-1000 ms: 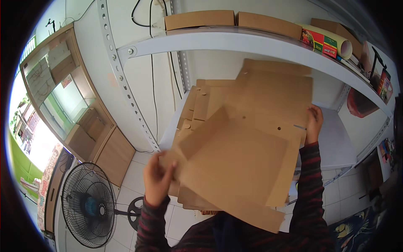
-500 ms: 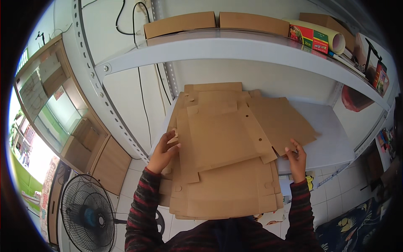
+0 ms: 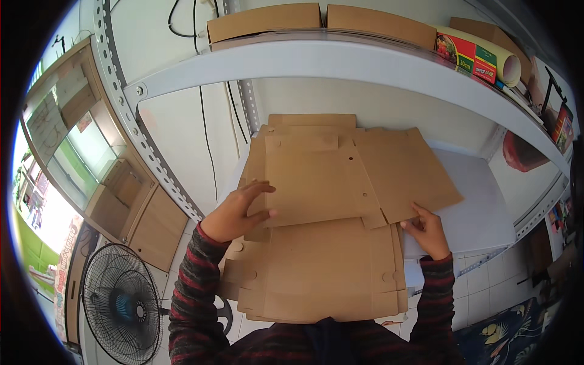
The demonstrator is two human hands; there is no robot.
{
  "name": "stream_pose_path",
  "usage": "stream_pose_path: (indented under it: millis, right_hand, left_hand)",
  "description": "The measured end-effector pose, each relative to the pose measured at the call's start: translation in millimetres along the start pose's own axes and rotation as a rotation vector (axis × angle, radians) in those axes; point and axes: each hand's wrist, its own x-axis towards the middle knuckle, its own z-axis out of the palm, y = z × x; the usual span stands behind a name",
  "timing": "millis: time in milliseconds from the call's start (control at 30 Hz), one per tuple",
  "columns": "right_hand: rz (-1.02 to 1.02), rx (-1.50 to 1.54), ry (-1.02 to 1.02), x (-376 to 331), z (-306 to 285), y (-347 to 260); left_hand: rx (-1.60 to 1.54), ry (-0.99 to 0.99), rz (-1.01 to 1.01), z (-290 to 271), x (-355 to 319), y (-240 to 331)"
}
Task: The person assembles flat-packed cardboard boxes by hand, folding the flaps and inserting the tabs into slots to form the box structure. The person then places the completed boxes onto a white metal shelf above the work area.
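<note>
A flat, die-cut brown cardboard box blank (image 3: pixel 313 179) lies on top of a stack of similar blanks (image 3: pixel 316 267) in front of me. Its wide flap (image 3: pixel 407 173) stretches to the right, and two small round holes show along its fold. My left hand (image 3: pixel 240 210) is over the blank's left edge, thumb and fingers apart, gripping nothing. At the flap's near edge, my right hand (image 3: pixel 427 231) pinches the cardboard between thumb and fingers. The left part of the blank is partly hidden under my left hand.
The stack rests on a white shelf surface (image 3: pixel 477 194). Above it runs a metal shelf beam (image 3: pixel 340 64) carrying long brown boxes (image 3: pixel 264 21) and a paper roll (image 3: pixel 508 68). A standing fan (image 3: pixel 121 304) and a glass-front cabinet (image 3: pixel 155 225) are at the left.
The top blank has turned straighter, and its near left corner has shifted up. My left hand has moved inward over its edge. My right hand has closed on the flap's near edge.
</note>
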Motion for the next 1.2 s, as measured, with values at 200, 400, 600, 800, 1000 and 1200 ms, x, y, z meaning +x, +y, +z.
stream_pose_path:
  millis: [200, 400, 600, 800, 1000, 1200]
  right_hand:
    - [-0.186, 0.065, -0.093, -9.6, -10.4, -28.4]
    - [-0.55, 0.074, -0.268, -18.8, 11.4, -67.0]
    - [-1.022, -0.062, -0.28, 2.7, 61.0, -107.6]
    - [-1.268, -0.206, -0.079, 29.9, 129.3, -119.9]
    - [-1.333, -0.287, -0.129, 42.1, 138.8, -115.4]
    - [-1.446, -0.312, -0.104, 41.6, 132.9, -109.7]
  left_hand:
    - [-0.091, -0.259, -0.113, -13.0, -1.1, 33.5]
    - [-0.113, -0.12, -0.023, -16.7, -32.5, 5.1]
    - [-0.063, 0.048, -0.133, 8.7, -56.5, -26.8]
    - [-0.078, 0.151, -0.1, 21.2, -48.6, -32.4]
    - [-0.144, 0.242, -0.234, 33.2, -48.6, -43.1]
    - [0.183, 0.374, 0.063, 33.7, -19.1, -20.4]
